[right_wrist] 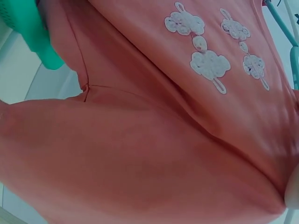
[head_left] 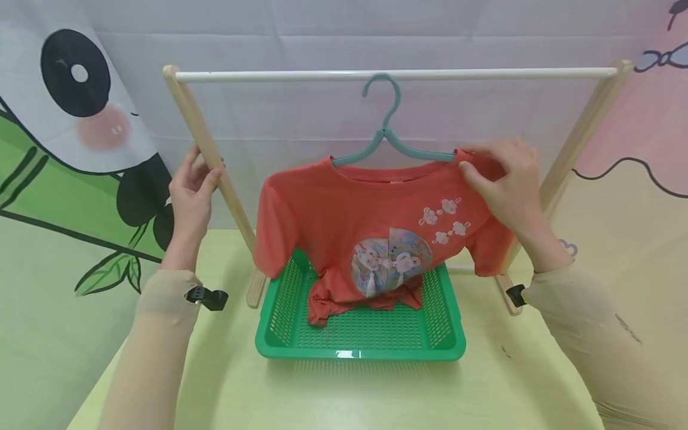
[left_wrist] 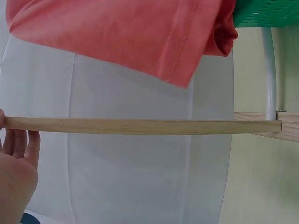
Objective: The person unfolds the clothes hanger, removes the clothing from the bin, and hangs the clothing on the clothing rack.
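Note:
A red short-sleeved T-shirt [head_left: 328, 215] with white cloud-shaped trims hangs on a teal hanger [head_left: 398, 107], its hem bunched low. My right hand [head_left: 513, 185] pinches the shirt's shoulder, at the hanger's arm end; in the right wrist view the shirt [right_wrist: 140, 149] hides most of that hand. The hook's top lies across the white rail [head_left: 484, 74], and whether the rail bears it I cannot tell. My left hand [head_left: 189, 194] grips the left wooden post [head_left: 233, 185] of the rack, thumb in front and fingers behind. The left wrist view shows fingers [left_wrist: 32, 147] at this post.
A green plastic basket [head_left: 360, 354] stands on the pale yellow table [head_left: 344, 400] below the shirt, whose lower part hangs into it. The rack's right post [head_left: 583, 128] rises behind my right hand. A printed cloth [head_left: 322, 36] covers the wall behind.

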Action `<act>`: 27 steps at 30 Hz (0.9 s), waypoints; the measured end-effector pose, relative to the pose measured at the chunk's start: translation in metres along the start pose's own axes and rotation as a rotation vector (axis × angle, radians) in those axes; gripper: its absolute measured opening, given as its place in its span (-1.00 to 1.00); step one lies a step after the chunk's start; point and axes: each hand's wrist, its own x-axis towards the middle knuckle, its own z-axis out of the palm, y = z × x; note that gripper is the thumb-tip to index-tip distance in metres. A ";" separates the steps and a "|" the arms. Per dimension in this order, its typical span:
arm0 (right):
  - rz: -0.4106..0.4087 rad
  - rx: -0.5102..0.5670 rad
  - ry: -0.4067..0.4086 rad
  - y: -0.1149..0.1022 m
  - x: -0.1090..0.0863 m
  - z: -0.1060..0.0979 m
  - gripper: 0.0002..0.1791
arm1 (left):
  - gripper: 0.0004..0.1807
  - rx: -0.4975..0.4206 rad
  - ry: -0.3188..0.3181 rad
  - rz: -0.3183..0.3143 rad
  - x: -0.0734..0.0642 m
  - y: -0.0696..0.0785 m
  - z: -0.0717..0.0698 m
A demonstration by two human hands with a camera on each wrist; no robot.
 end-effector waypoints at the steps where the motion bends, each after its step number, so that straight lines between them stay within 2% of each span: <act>1: 0.000 0.000 0.008 -0.001 0.002 0.001 -0.69 | -0.44 0.013 0.003 0.000 0.001 -0.002 -0.001; 6: 0.014 -0.009 0.032 -0.004 0.011 0.004 -0.71 | -0.52 0.082 0.000 -0.016 0.004 -0.009 -0.004; 13: 0.038 -0.026 0.060 -0.006 0.020 0.007 -0.71 | -0.56 0.197 -0.101 -0.062 0.005 -0.004 -0.007; 19: 0.015 -0.062 0.075 -0.009 0.021 0.009 -0.74 | -0.52 0.198 -0.177 -0.111 0.004 0.004 -0.008; 27: -0.056 -0.114 0.073 -0.016 0.023 0.012 -0.75 | -0.50 0.190 -0.197 -0.115 0.010 -0.007 -0.016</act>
